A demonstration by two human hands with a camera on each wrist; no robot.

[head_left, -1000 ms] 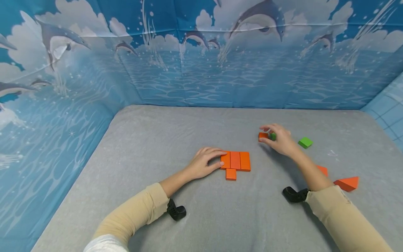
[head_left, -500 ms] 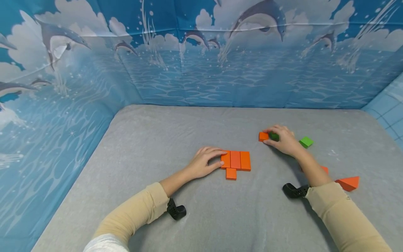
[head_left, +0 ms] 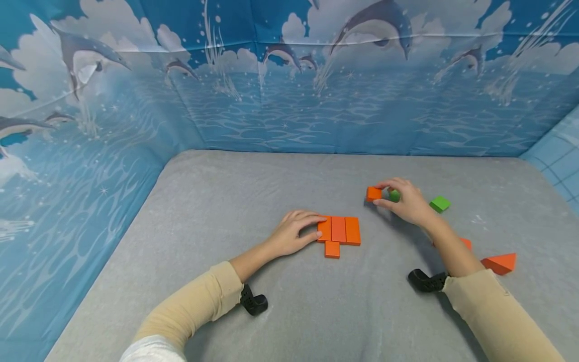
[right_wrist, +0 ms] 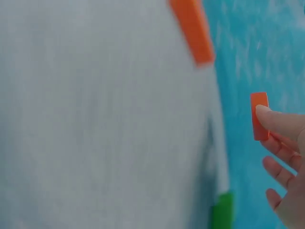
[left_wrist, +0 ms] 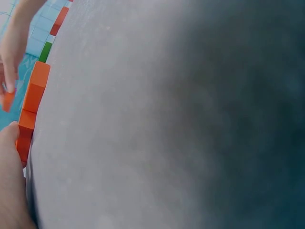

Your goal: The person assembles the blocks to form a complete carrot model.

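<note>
Three upright-lying orange blocks [head_left: 353, 231] touch side by side on the grey surface, with a small orange square block [head_left: 332, 250] against their near edge. My left hand [head_left: 291, 235] holds the leftmost one [head_left: 324, 232] between thumb and fingertips. Farther back on the right, my right hand [head_left: 406, 201] pinches a small orange block [head_left: 374, 194], which hangs above the surface. That block [right_wrist: 259, 119] sits between thumb and fingers in the right wrist view. The left wrist view has the left thumb [left_wrist: 10, 138] against an orange block [left_wrist: 25, 126].
A green block [head_left: 394, 195] shows beside the right hand's fingers, and another green block [head_left: 440, 204] lies right of that hand. An orange triangular block [head_left: 499, 263] and a partly hidden orange piece [head_left: 466, 244] lie near the right forearm. A dolphin-print curtain [head_left: 289, 110] stands behind.
The right hand has closed its fingers on the small orange block and lifted it slightly, shifting it left. The left hand and the grouped blocks have stayed put.
</note>
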